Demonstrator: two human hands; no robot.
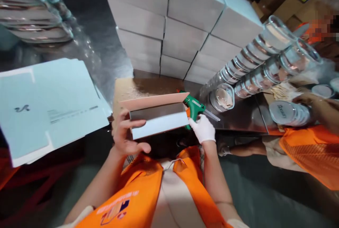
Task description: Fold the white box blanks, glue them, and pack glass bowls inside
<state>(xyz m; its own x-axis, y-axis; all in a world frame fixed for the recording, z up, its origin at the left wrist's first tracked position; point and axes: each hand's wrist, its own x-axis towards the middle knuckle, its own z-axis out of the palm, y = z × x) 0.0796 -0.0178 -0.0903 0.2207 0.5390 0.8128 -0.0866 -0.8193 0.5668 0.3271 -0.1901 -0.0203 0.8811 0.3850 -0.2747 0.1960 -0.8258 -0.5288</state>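
Observation:
A slim, part-folded white cardboard box point(160, 125) is held level in front of my chest, its upper flap point(156, 101) standing raised over a dark gap. My bare left hand point(126, 133) grips its left end, one finger across the front and the thumb apart below. At the right end, my gloved right hand point(203, 128) is closed, its thumb against the box's edge; its other fingers are mostly hidden. Right behind the glove and the box is a green glue gun point(195, 107) with a clear stick out of its back. Whether my glove also touches its handle I cannot make out.
A brown cardboard sheet point(122, 88) lies behind the box, before a wall of stacked white boxes point(182, 39). Flat printed card sheets point(71, 97) are piled at left. Clear round containers point(243, 62) stand in columns at right, near a co-worker's hand point(312, 101) on a tub point(287, 113).

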